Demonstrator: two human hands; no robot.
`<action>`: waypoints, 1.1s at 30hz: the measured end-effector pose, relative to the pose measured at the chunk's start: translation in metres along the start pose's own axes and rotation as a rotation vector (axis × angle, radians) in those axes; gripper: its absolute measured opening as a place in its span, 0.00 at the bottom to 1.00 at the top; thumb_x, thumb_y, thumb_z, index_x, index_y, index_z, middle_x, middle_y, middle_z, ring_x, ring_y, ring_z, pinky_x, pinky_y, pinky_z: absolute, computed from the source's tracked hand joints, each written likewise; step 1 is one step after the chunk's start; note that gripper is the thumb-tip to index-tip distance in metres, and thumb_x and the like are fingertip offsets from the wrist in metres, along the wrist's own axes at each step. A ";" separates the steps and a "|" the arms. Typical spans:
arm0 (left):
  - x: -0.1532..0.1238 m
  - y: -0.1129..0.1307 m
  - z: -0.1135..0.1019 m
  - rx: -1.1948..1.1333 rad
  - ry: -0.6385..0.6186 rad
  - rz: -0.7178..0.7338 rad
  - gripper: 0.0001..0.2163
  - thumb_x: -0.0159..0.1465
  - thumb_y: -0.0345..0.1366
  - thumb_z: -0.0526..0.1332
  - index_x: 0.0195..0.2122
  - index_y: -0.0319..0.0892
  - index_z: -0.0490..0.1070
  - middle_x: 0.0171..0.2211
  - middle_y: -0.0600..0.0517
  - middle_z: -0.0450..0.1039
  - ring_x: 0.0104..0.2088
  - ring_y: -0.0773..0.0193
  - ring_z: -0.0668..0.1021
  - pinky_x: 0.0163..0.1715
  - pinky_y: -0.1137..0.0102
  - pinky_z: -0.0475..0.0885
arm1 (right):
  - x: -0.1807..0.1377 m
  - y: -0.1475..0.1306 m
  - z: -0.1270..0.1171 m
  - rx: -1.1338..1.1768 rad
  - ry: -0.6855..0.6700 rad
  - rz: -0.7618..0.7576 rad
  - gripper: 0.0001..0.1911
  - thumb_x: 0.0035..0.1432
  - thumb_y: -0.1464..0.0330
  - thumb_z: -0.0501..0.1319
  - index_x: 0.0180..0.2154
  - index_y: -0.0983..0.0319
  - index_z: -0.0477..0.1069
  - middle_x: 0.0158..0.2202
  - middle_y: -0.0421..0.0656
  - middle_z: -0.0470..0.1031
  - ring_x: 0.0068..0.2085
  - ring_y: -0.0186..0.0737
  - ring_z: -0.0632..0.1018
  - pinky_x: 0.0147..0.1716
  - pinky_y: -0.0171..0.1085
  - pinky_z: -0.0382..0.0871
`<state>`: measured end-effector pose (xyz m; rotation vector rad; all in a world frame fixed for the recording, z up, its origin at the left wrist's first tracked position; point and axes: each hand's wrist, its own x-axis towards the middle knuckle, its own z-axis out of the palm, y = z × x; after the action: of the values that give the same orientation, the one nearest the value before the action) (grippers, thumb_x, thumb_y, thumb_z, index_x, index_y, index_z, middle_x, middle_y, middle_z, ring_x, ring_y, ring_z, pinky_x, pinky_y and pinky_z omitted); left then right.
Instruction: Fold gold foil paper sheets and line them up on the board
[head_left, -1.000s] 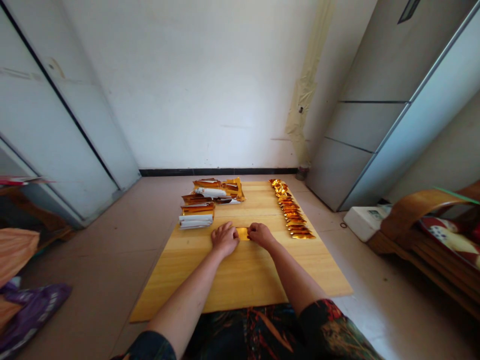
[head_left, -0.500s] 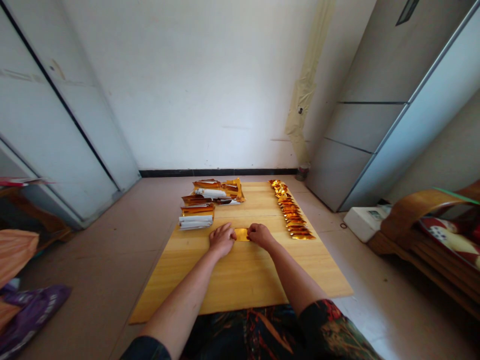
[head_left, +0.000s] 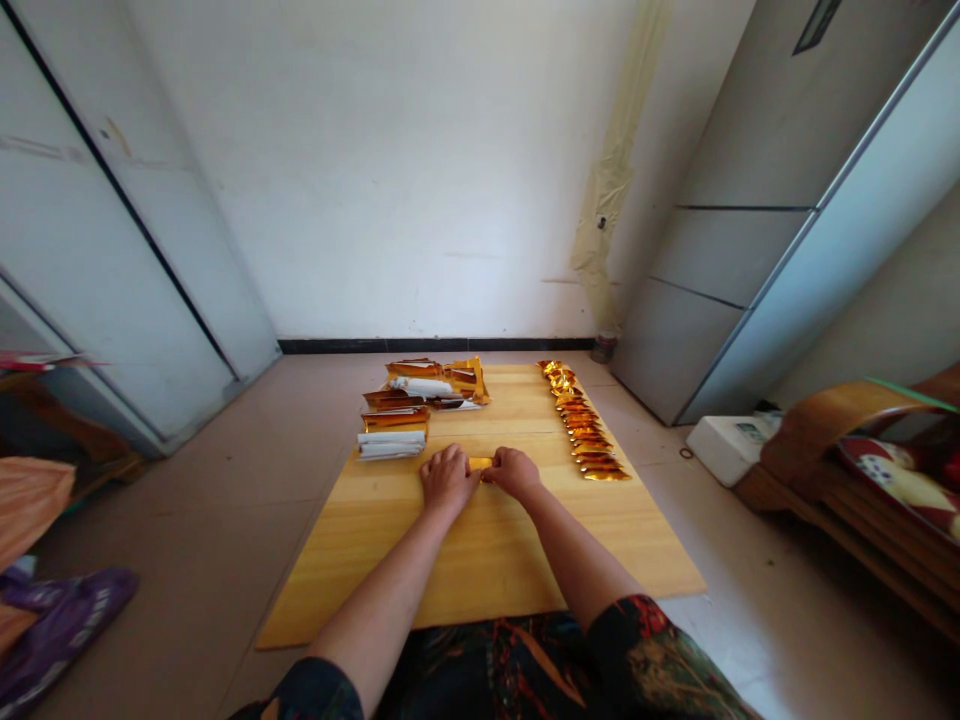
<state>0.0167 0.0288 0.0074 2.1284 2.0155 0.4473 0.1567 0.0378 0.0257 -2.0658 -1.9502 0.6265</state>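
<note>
Between my two hands is a small piece of gold foil paper [head_left: 480,463], low on the wooden board. It shows as a narrow strip, and the rest of it is covered by my fingers. My left hand [head_left: 448,480] is closed at its left end, with the thumb side against the foil. At the other end, my right hand [head_left: 515,471] pinches the foil with curled fingers. Beyond my left hand lie stacked gold foil sheets with white backs [head_left: 392,443]. A row of folded gold foil pieces [head_left: 590,440] runs along the board's right side.
The wooden board [head_left: 360,560] reaches from my lap toward the wall. More foil bundles [head_left: 424,386] lie at its far left. To the right stand a white box [head_left: 727,446] and a wooden seat [head_left: 795,450]; a purple bag [head_left: 82,620] lies at left on the floor.
My hands have come closer together, the left one shifting right. The foil between them shows narrower than before, as if folded or rolled. The stacks and the row stay put.
</note>
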 end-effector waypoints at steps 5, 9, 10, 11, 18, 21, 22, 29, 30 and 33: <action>-0.001 -0.001 0.001 0.002 -0.015 -0.002 0.07 0.59 0.40 0.56 0.32 0.44 0.69 0.58 0.51 0.63 0.54 0.55 0.65 0.51 0.59 0.58 | 0.000 -0.007 0.000 -0.034 0.020 0.034 0.08 0.46 0.66 0.63 0.32 0.60 0.72 0.36 0.45 0.77 0.37 0.40 0.75 0.27 0.32 0.58; -0.003 -0.002 0.000 -0.014 0.003 0.002 0.06 0.61 0.36 0.54 0.36 0.45 0.69 0.55 0.51 0.65 0.53 0.57 0.66 0.51 0.60 0.58 | 0.003 0.002 0.004 0.000 0.050 0.016 0.07 0.45 0.73 0.62 0.31 0.60 0.72 0.34 0.44 0.76 0.35 0.37 0.74 0.28 0.31 0.58; -0.004 -0.002 0.000 -0.022 0.015 0.008 0.07 0.61 0.35 0.53 0.37 0.46 0.69 0.54 0.51 0.67 0.53 0.58 0.67 0.51 0.61 0.57 | 0.004 0.006 0.006 0.013 0.070 -0.010 0.08 0.45 0.74 0.61 0.31 0.61 0.72 0.34 0.43 0.75 0.35 0.36 0.74 0.29 0.31 0.59; -0.005 -0.003 0.000 -0.031 0.030 0.016 0.07 0.61 0.33 0.53 0.38 0.47 0.69 0.53 0.51 0.68 0.53 0.58 0.67 0.51 0.61 0.57 | 0.004 0.011 0.007 0.027 0.098 -0.043 0.08 0.45 0.76 0.61 0.32 0.61 0.72 0.34 0.43 0.75 0.35 0.35 0.73 0.30 0.30 0.59; -0.012 -0.006 0.002 -0.096 0.115 0.132 0.10 0.59 0.39 0.57 0.41 0.51 0.72 0.53 0.53 0.68 0.56 0.58 0.63 0.54 0.62 0.56 | 0.002 0.029 0.016 0.109 0.150 -0.194 0.09 0.49 0.74 0.61 0.36 0.62 0.72 0.37 0.42 0.72 0.35 0.33 0.72 0.35 0.30 0.61; -0.012 -0.006 0.003 -0.078 0.093 0.149 0.10 0.56 0.41 0.60 0.38 0.51 0.74 0.54 0.54 0.67 0.57 0.56 0.62 0.55 0.61 0.55 | 0.001 0.028 0.016 0.105 0.132 -0.202 0.10 0.49 0.75 0.60 0.36 0.63 0.73 0.37 0.43 0.72 0.35 0.33 0.72 0.35 0.30 0.62; -0.012 -0.007 0.003 -0.073 0.084 0.142 0.10 0.55 0.40 0.61 0.38 0.51 0.75 0.54 0.54 0.67 0.57 0.55 0.62 0.55 0.60 0.55 | 0.001 0.027 0.016 0.110 0.125 -0.207 0.10 0.49 0.75 0.60 0.36 0.63 0.73 0.37 0.43 0.72 0.35 0.33 0.72 0.36 0.30 0.62; -0.012 -0.009 0.006 -0.108 0.124 0.171 0.07 0.54 0.33 0.60 0.32 0.50 0.74 0.53 0.55 0.69 0.57 0.57 0.63 0.56 0.61 0.57 | -0.002 0.034 0.011 0.212 0.271 -0.260 0.16 0.47 0.79 0.57 0.39 0.61 0.72 0.39 0.42 0.72 0.37 0.35 0.73 0.37 0.30 0.64; -0.012 -0.009 0.006 -0.117 0.136 0.179 0.06 0.54 0.33 0.60 0.31 0.50 0.74 0.52 0.55 0.69 0.57 0.57 0.63 0.55 0.61 0.57 | -0.004 0.036 0.010 0.204 0.310 -0.258 0.17 0.48 0.78 0.57 0.41 0.60 0.72 0.41 0.42 0.71 0.37 0.35 0.73 0.37 0.30 0.64; -0.012 -0.010 0.007 -0.142 0.169 0.209 0.05 0.54 0.31 0.60 0.28 0.49 0.74 0.51 0.55 0.70 0.56 0.57 0.64 0.54 0.62 0.60 | -0.011 0.039 0.010 0.162 0.350 -0.242 0.16 0.50 0.75 0.57 0.41 0.58 0.72 0.44 0.41 0.70 0.37 0.34 0.73 0.34 0.30 0.63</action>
<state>0.0088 0.0186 -0.0040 2.2882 1.7857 0.8015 0.1862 0.0227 0.0010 -1.6768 -1.8373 0.3312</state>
